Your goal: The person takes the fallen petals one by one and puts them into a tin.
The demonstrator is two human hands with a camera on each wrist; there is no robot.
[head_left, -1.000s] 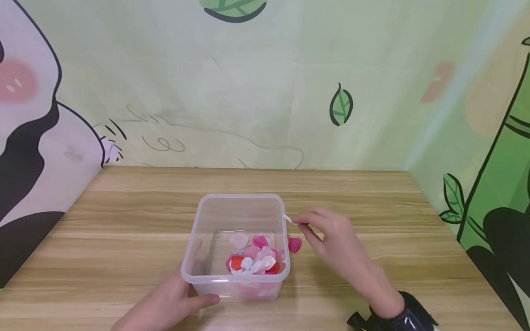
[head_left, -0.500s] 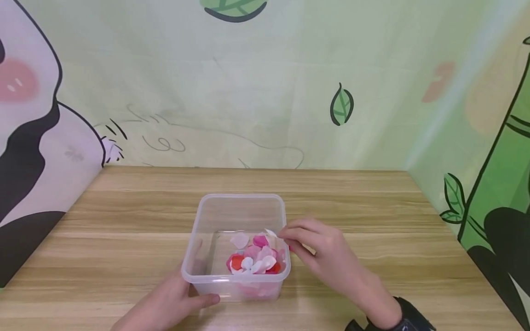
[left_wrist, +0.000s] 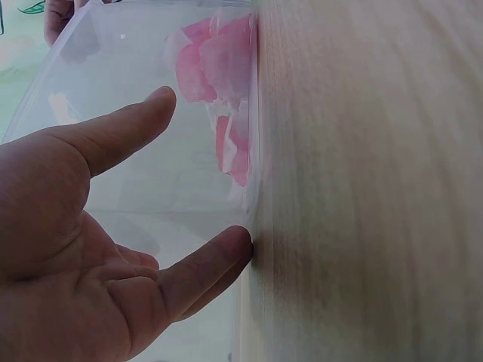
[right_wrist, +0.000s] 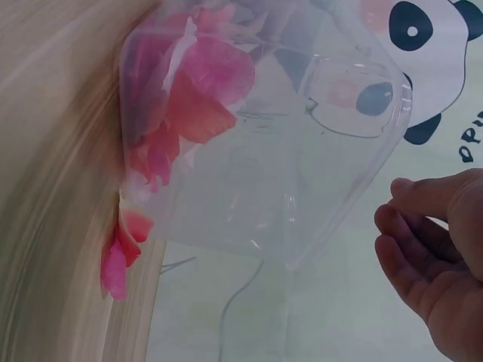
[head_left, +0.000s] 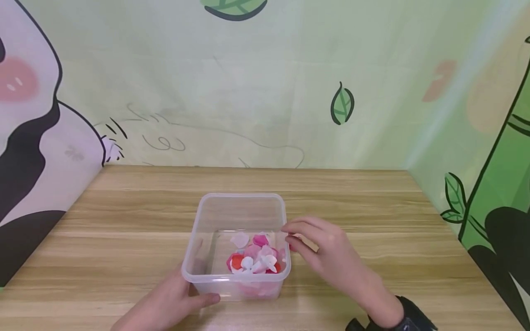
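A clear plastic container (head_left: 240, 196) stands upright on the wooden table. Inside, pink, red and white flower petals (head_left: 251, 252) lie heaped toward its front right. My left hand (head_left: 175, 292) holds the container's near left corner, thumb against the front wall and fingers along the left side. By the right rim is my right hand (head_left: 327, 243), its fingers bent loosely with a small gap and nothing visible between them. Below that hand, a few loose petals (right_wrist: 124, 245) lie on the table against the container's outside; in the head view the fingers mostly cover them.
The wooden table (head_left: 136, 202) runs back to a cloth backdrop (head_left: 265, 92) printed with a panda and leaves. A black strap device (head_left: 407, 317) is worn on the right wrist.
My right hand carried a white petal left over the container's right rim and let it go. That petal now lies on the heap inside. The left hand and container stayed put.
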